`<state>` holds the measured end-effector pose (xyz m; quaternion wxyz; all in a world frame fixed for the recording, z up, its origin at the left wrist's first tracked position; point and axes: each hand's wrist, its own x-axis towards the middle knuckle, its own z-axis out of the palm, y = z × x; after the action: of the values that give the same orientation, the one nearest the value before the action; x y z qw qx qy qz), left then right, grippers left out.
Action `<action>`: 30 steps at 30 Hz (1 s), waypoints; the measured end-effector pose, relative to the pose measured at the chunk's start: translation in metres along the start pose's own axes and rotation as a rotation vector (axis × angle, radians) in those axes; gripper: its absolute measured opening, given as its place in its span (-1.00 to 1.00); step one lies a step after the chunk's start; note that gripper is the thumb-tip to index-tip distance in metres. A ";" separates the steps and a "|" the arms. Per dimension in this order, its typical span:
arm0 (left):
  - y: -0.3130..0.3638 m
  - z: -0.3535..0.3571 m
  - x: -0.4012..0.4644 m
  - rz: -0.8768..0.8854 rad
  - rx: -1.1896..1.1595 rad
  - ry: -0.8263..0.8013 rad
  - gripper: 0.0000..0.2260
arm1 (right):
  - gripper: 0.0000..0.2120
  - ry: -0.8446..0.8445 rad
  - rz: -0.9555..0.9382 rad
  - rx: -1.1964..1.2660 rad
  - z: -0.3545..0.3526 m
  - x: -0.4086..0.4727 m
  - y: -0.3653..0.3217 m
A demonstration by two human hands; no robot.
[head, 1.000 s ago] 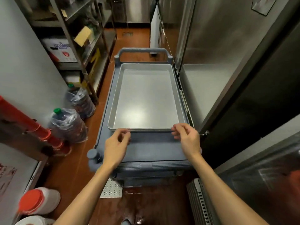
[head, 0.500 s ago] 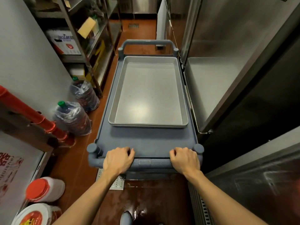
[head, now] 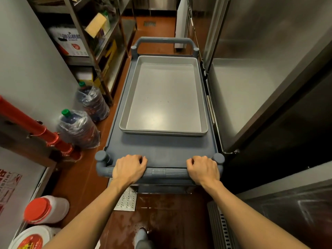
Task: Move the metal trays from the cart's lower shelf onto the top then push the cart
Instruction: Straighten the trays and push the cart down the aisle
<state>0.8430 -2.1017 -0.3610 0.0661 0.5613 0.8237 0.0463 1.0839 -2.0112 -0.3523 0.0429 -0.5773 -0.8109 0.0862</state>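
A stack of shallow metal trays (head: 164,99) lies on the top of a grey plastic cart (head: 161,151), pushed toward its far end. The cart's near handle bar (head: 166,172) runs across in front of me. My left hand (head: 128,168) is wrapped over the left part of that bar. My right hand (head: 203,169) grips its right part. The cart's lower shelf is hidden under the top.
A steel rack (head: 100,49) with boxes lines the left. Two wrapped bottles (head: 79,128) stand on the floor beside the cart, near a red pipe (head: 36,130). An open steel fridge door (head: 251,97) hugs the cart's right side. The brown floor (head: 158,216) is wet; the aisle runs on beyond the far handle (head: 164,40).
My hands left the tray's near rim and came back onto the cart's handle bar, where they now grip. The trays stay on the cart top.
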 end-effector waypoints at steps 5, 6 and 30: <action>-0.009 -0.001 0.043 0.023 0.017 0.022 -0.58 | -0.58 0.003 0.015 -0.003 0.003 0.040 -0.010; -0.010 -0.002 0.054 0.025 0.021 0.025 -0.58 | -0.59 0.004 0.022 -0.010 0.003 0.050 -0.012; -0.011 -0.018 0.310 0.072 -0.007 -0.030 -0.52 | -0.60 -0.004 0.088 0.040 0.000 0.301 -0.024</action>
<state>0.7179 -1.8169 -0.3623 0.0786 0.5911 0.8016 0.0434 0.9625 -1.7350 -0.3563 0.0492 -0.6111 -0.7830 0.1053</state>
